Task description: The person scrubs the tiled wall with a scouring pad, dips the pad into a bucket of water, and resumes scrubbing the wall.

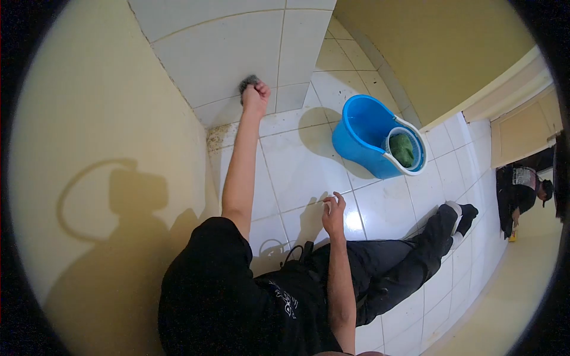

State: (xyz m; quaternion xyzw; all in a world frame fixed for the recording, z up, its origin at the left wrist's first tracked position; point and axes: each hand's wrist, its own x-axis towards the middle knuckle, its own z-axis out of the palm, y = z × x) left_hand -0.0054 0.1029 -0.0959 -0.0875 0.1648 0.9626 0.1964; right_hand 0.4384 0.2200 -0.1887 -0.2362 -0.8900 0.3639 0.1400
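Observation:
My left hand (255, 99) is closed on a dark grey scouring pad (248, 82), which touches the white tiled wall (225, 53) near its lower edge. Held above the white floor tiles, my right hand (335, 212) has loosely bent fingers that stand apart, with nothing in them. Between the hands and the far wall, to the right, stands a blue bucket (359, 142) with a white rim and handle. A small clear basket (389, 142) inside it holds a green cloth or sponge (402, 149).
Brown dirt (218, 135) marks the floor corner below the tiled wall. A yellowish wall (107, 118) rises on the left. My black-trousered legs (398, 267) stretch right across the floor. At the far right, another person (522, 190) in dark clothes and a cap is near a door (522, 130).

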